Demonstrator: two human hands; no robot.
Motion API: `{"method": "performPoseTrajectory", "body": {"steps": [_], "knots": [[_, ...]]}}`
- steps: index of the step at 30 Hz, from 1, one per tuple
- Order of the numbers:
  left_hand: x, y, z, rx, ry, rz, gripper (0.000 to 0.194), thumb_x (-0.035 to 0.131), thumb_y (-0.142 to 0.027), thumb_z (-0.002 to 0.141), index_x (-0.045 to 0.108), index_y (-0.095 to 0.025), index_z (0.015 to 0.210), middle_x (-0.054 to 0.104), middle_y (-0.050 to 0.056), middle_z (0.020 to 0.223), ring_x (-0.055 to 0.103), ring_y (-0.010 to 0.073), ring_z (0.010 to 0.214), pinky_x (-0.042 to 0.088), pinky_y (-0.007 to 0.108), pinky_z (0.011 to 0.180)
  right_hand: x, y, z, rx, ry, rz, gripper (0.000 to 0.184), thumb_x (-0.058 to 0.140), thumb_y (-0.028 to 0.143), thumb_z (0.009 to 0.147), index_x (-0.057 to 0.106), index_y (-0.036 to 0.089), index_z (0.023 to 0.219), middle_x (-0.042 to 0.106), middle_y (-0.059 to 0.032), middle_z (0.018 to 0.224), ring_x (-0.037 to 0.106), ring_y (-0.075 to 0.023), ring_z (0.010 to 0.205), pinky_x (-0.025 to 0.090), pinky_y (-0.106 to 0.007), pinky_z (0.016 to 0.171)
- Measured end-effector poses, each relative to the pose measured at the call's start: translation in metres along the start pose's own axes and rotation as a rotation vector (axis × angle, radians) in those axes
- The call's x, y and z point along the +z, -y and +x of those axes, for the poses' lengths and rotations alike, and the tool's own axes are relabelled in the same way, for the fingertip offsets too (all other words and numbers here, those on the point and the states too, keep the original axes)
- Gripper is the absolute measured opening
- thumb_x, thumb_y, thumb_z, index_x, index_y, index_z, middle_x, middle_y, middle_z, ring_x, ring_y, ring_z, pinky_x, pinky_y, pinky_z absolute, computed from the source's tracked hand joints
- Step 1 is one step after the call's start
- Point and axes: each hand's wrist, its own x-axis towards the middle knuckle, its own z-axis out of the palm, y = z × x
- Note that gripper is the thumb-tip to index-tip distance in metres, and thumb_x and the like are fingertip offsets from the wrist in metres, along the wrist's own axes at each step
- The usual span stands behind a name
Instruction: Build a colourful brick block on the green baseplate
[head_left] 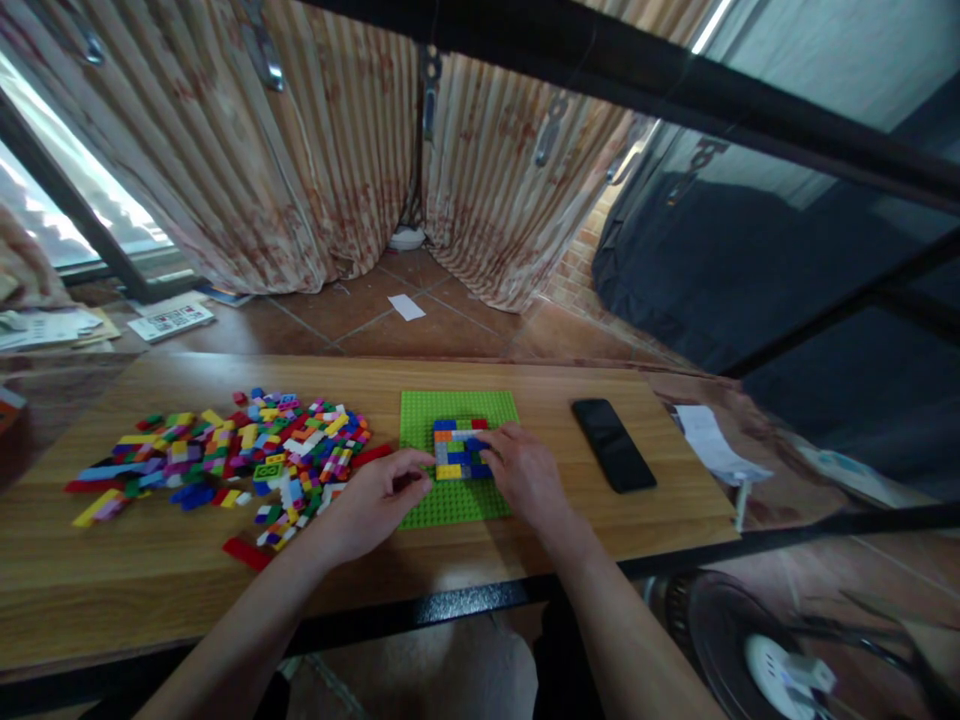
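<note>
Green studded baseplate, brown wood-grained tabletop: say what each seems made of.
Green studded baseplate: probably moulded plastic, fairly matt, judging by its even colour and regular studs.
Brown wood-grained tabletop: wood or printed laminate, faintly satin, by its long grain streaks and soft sheen; I cannot tell which.

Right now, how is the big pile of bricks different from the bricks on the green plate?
The pile is scattered messily on the wooden table, while the built bricks sit in neat rows on the green plate. The pile spreads wide; the built bricks cover a smaller patch. Both have yellow, blue and red bricks.
</note>
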Motion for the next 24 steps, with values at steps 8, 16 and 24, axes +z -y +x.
{"method": "performPoseTrajectory", "body": {"steps": [8, 16, 24], "knots": [[0.001, 0.002, 0.001, 0.014, 0.006, 0.019, 0.025, 0.052, -0.032, 0.086, 0.062, -0.016, 0.104, 0.069, 0.004, 0.089, 0.061, 0.0175, 0.079, 0.048, 0.029, 0.070, 0.000, 0.003, 0.001, 0.014, 0.070, -0.049, 0.025, 0.052, 0.021, 0.093, 0.067, 0.024, 0.113, 0.064, -0.0074, 0.106, 0.060, -0.0216, 0.100, 0.048, -0.034, 0.088], [0.001, -0.003, 0.000, 0.000, 0.000, 0.026, 0.023, 0.053, -0.030, 0.085, 0.063, -0.016, 0.101, 0.069, 0.004, 0.089, 0.062, 0.0172, 0.080, 0.047, 0.029, 0.072, 0.004, 0.001, -0.001, 0.030, 0.014, 0.095, 0.025, 0.054, 0.020, 0.091, 0.067, 0.025, 0.112, 0.065, -0.0055, 0.105, 0.061, -0.0193, 0.093, 0.049, -0.031, 0.083], [0.000, -0.004, -0.001, -0.003, 0.001, 0.052, 0.029, 0.053, -0.030, 0.086, 0.062, -0.015, 0.109, 0.069, 0.005, 0.091, 0.062, 0.0177, 0.082, 0.047, 0.029, 0.073, 0.010, -0.011, 0.001, 0.089, -0.123, 0.305, 0.019, 0.055, 0.024, 0.089, 0.071, 0.023, 0.099, 0.069, -0.0052, 0.096, 0.064, -0.0187, 0.086, 0.049, -0.031, 0.081]]}}
